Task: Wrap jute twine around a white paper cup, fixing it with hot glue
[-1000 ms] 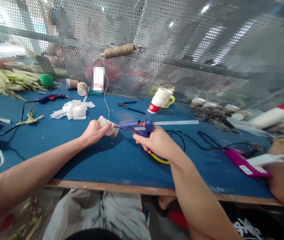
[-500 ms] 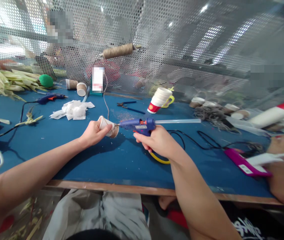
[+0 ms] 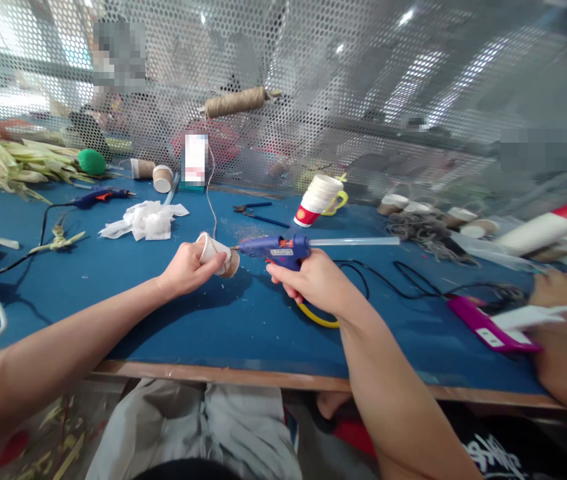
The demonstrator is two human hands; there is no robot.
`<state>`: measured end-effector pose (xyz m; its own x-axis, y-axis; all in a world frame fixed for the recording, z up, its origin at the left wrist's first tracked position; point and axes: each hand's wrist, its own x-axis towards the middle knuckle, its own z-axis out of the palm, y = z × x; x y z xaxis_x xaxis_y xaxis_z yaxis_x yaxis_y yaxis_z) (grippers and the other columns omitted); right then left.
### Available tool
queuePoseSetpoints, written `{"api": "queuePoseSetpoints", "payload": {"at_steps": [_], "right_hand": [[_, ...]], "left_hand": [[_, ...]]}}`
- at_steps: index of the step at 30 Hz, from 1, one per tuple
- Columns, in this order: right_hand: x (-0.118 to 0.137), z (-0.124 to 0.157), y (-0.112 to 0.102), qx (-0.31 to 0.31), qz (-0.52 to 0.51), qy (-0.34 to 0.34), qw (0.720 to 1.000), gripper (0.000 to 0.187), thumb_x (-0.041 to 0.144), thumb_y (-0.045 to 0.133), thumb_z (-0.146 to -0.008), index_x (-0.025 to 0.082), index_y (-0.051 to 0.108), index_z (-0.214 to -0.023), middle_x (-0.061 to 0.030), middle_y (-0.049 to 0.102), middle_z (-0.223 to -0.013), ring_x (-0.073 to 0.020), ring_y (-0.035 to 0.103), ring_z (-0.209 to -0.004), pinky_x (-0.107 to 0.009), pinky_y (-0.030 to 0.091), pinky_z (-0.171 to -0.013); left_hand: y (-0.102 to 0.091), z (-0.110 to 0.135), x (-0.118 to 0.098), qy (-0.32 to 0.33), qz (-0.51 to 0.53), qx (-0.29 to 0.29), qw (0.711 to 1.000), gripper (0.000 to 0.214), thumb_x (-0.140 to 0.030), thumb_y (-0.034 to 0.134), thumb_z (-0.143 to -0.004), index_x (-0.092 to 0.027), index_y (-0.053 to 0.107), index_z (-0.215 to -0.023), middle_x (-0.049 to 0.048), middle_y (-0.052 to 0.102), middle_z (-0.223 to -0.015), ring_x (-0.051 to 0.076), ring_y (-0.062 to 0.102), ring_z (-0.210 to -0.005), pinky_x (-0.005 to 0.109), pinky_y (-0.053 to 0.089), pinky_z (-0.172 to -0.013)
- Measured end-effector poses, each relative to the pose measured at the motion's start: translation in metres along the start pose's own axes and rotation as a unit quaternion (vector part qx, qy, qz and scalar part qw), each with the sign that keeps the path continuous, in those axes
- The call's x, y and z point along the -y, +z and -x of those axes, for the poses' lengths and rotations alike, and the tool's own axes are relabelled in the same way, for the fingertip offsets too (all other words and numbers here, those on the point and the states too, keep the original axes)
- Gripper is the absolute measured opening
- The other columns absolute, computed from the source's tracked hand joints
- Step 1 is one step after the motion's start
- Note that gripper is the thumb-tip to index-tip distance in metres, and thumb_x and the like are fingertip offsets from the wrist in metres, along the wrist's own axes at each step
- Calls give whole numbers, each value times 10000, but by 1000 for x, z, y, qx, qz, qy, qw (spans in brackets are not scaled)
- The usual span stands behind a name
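My left hand [image 3: 186, 268] is closed round a small paper cup [image 3: 217, 253], held on its side above the blue table [image 3: 113, 300], with twine wound round its lower part. A thin string [image 3: 211, 200] runs up from the cup to the twine spool [image 3: 236, 102] on the mesh screen. My right hand [image 3: 316, 283] grips a blue hot glue gun [image 3: 278, 249] with a clear glue stick [image 3: 353, 241] sticking out behind. Its nozzle touches the cup's bottom edge. The gun's black cord [image 3: 398, 277] trails to the right.
A white crumpled cloth [image 3: 146, 220], a second glue gun [image 3: 98, 195], pliers [image 3: 258, 212], a stack of paper cups [image 3: 319, 198] and more wrapped cups [image 3: 163, 178] lie further back. Dried leaves [image 3: 13, 163] sit far left. Another person's hand [image 3: 563, 290] and a purple device [image 3: 483, 323] are at right.
The cup and the glue gun have shifted very slightly to the right and up; the nozzle stays against the cup.
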<state>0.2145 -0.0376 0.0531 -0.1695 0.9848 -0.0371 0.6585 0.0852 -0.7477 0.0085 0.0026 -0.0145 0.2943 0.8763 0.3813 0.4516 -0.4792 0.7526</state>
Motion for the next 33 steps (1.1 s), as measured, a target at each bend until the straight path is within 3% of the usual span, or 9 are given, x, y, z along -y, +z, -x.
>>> {"api": "queuePoseSetpoints", "payload": {"at_steps": [14, 22, 33], "right_hand": [[1, 2, -1, 13, -2, -4, 1000, 211, 272, 536, -738, 152, 508, -567, 50, 443, -365, -58, 399, -312, -190, 378, -357], [1, 3, 1, 13, 4, -7, 1000, 209, 276, 533, -736, 156, 509, -567, 46, 452, -370, -60, 409, -312, -189, 383, -356], [2, 3, 6, 13, 56, -11, 998, 218, 290, 536, -728, 171, 501, -549, 33, 469, -380, -83, 443, -308, -208, 393, -340]], "left_hand": [[0, -2, 3, -13, 28, 0, 1000, 336, -407, 446, -764, -140, 506, -570, -23, 400, -535, 86, 348, -503, 210, 302, -470], [2, -5, 3, -122, 80, -32, 989, 367, -435, 502, -717, -123, 534, -525, -32, 379, -453, 74, 314, -436, 213, 257, -419], [4, -8, 7, -151, 111, -53, 981, 311, -392, 526, -699, -110, 598, -587, -16, 508, -458, 94, 423, -436, 214, 317, -429]]}}
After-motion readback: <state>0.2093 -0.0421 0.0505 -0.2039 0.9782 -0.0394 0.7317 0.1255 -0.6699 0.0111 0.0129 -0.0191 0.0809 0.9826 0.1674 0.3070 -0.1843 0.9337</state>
